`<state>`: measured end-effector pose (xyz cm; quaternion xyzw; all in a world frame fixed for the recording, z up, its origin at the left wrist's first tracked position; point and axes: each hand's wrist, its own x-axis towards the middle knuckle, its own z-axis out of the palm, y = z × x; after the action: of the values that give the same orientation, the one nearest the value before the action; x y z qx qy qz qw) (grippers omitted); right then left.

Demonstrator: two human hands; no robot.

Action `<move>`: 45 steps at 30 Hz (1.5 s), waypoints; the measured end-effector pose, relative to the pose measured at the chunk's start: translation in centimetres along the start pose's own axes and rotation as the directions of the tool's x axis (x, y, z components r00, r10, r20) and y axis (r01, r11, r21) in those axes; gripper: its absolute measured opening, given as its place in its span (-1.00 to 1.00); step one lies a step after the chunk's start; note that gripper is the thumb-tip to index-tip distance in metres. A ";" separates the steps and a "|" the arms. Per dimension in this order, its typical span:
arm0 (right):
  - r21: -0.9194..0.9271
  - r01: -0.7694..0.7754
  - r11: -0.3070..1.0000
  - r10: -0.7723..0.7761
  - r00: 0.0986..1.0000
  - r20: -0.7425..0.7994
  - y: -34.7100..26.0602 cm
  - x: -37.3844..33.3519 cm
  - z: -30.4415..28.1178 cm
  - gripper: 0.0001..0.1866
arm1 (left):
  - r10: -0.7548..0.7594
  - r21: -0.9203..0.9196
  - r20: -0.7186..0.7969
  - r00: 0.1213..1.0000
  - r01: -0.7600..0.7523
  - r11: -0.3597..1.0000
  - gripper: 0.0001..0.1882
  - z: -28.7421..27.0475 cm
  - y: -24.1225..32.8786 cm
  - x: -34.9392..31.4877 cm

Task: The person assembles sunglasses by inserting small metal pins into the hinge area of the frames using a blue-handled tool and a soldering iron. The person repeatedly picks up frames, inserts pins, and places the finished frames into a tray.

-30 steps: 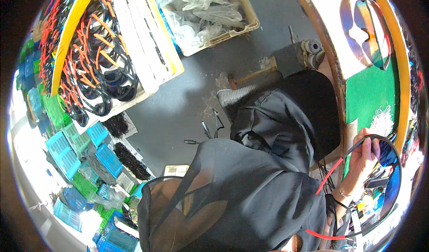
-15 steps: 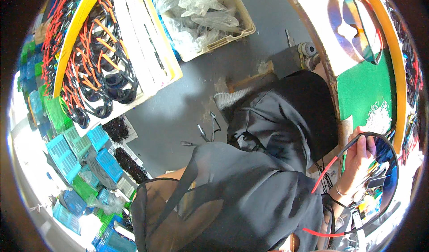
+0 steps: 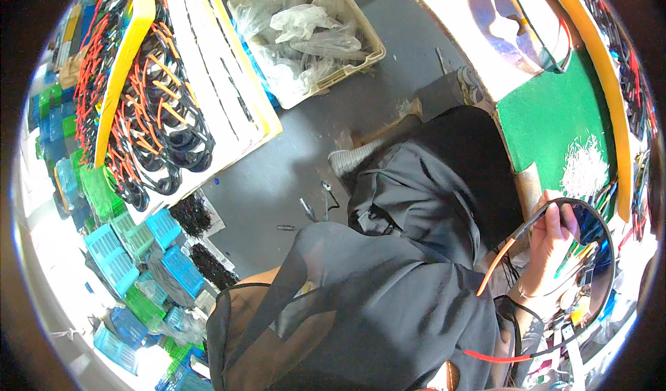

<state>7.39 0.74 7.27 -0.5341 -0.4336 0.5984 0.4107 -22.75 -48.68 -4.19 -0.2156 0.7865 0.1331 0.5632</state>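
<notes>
At the right, my right hand [image 3: 548,242] pinches a pair of sunglasses [image 3: 602,290] with a dark, bluish lens and a black frame. Thumb and fingers are closed on the frame's upper corner, near one hinge. The unfolded temples reach leftward, one with an orange tip, the other with a red tip. A thin bracelet circles this wrist. Just beyond the hand, small white pieces [image 3: 585,167] lie heaped on a green mat [image 3: 538,124]. My left hand is outside the picture. Black cloth [image 3: 388,308], partly sheer, covers my lap and the lower middle.
Sunglasses with orange and red tips [image 3: 163,106] hang packed in a white crate [image 3: 236,131] with a yellow handle. Beyond stands a bin of clear plastic bags [image 3: 305,27]. Other sunglasses [image 3: 510,23] lie on the table. Blue and green baskets [image 3: 111,259] fill the far left.
The table, mat and held sunglasses have shifted slightly left and up in the picture. My right hand keeps its pinch. One temple tip now looks orange rather than red.
</notes>
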 end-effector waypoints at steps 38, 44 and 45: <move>0.127 -0.011 0.992 0.032 0.985 -0.169 2.4 -3.4 -9.1 -0.89 | 0.248 0.018 0.927 0.281 -0.694 0.720 -0.68 39.1 29.1 -25.9; -0.136 0.057 0.989 -0.091 0.962 -0.256 1.8 -3.6 -9.2 -0.85 | 0.278 0.045 0.920 0.277 -0.778 0.627 -0.73 39.2 29.4 -25.9; -0.287 0.131 0.949 -0.213 0.937 -0.278 2.7 -3.6 -9.5 -0.86 | 0.288 0.042 0.912 0.291 -0.765 0.642 -0.76 39.3 29.3 -26.2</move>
<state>17.06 -2.68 5.25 -0.6298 -0.4860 0.4067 0.4492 2.63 -0.39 6.56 0.3089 0.4349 0.2071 0.8201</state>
